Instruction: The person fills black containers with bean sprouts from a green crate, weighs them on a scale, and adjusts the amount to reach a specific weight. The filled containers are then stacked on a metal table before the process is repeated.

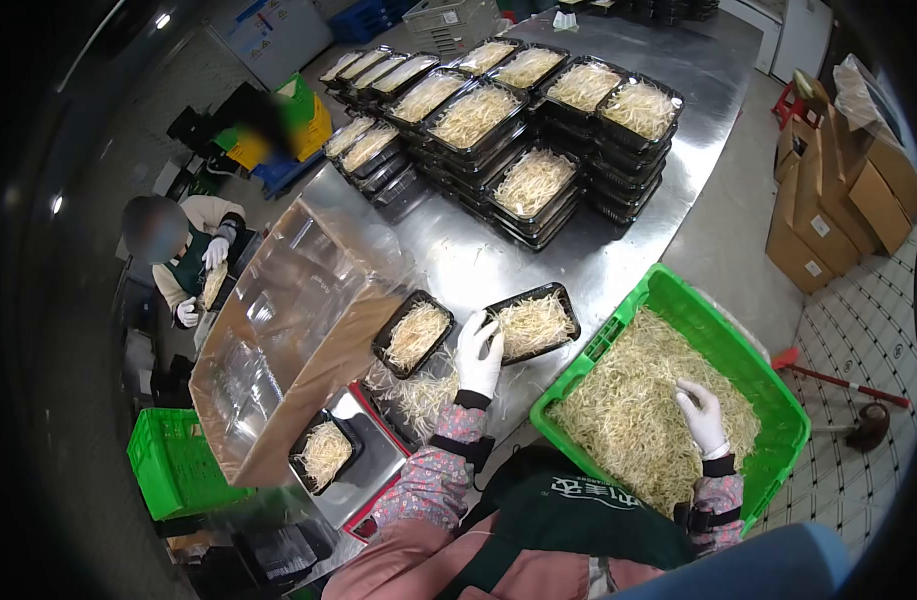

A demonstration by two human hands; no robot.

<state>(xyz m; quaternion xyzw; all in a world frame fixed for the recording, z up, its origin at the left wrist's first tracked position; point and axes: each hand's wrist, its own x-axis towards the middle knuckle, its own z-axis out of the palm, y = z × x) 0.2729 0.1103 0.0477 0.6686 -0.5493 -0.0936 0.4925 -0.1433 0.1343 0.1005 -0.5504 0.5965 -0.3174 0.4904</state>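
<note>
Left hand (pixel 478 362), right hand (pixel 704 420) apart

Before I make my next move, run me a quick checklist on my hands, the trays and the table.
1. Gloves on: ok. The left hand and right hand both wear white gloves.
2. Tray at the left hand filled: ok. The black tray holds sprouts.
3. More sprouts within reach: ok. The green crate at the right hand holds a big heap.
4. Right hand empty: cannot tell.
5. Red-edged metal platform free: not ok. Another tray sits on it.
6. No loose sprouts about: not ok. Some loose sprouts lie beside the left hand.
</note>
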